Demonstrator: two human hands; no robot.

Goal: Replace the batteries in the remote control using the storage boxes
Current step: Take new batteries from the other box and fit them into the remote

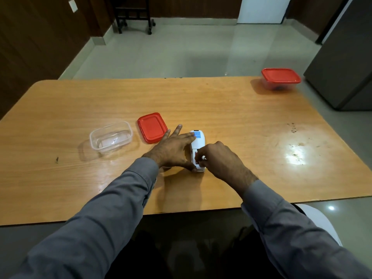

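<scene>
A white remote control [198,144] lies face down on the wooden table [231,109], with its battery compartment open at the near end. My left hand [173,149] rests flat against the remote's left side, fingers spread, steadying it. My right hand [216,158] has its fingertips pinched at the compartment; something small and red shows there, but I cannot tell whether it is gripped. A clear storage box [110,137] stands open to the left, and it looks empty. Its red lid [152,127] lies beside it. A second box with a red lid on [280,78] sits at the far right corner.
The table's near edge runs just below my forearms. A dark cabinet [346,67] stands right of the table. A black wheeled stand [133,15] is at the back of the tiled floor.
</scene>
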